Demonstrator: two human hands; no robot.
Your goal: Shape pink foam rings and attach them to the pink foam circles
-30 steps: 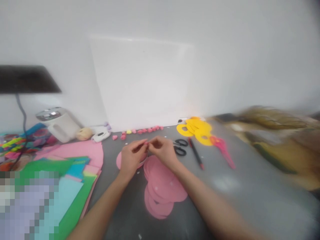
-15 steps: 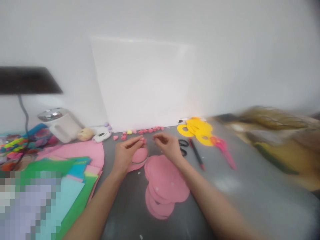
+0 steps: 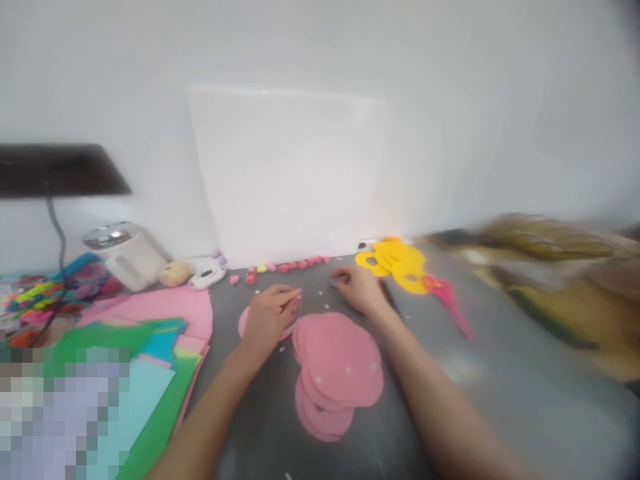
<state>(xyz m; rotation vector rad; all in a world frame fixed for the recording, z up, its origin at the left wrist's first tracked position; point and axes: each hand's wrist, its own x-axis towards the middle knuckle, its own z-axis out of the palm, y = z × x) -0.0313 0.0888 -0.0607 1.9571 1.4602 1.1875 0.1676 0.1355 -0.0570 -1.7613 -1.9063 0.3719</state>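
My left hand (image 3: 270, 319) is closed in a pinch, with a small pink piece (image 3: 299, 294) at the fingertips; its exact kind is too small to tell. Beneath that hand lies a pink paper disc (image 3: 244, 323), mostly hidden, and a thin round rim shows beside the fingers. Over to the right, my right hand (image 3: 357, 287) curls its fingers around the scissors, whose grey tip (image 3: 332, 283) pokes out past the thumb; their black handles are hidden. Between my forearms is a pile of pink rounded paper cutouts (image 3: 343, 367).
Small pink and red pieces (image 3: 293, 266) line the wall. At right lie yellow paper rings (image 3: 400, 257), pink scissors (image 3: 450, 303) and a partly covered dark pen (image 3: 390, 293). Coloured sheets (image 3: 150, 347), a white device (image 3: 208, 275) and a white mug-like object (image 3: 133, 260) occupy the left.
My right hand has moved right, onto the black-handled scissors. My left hand has come lower and slightly right, over the pink disc. The view has shifted a little.
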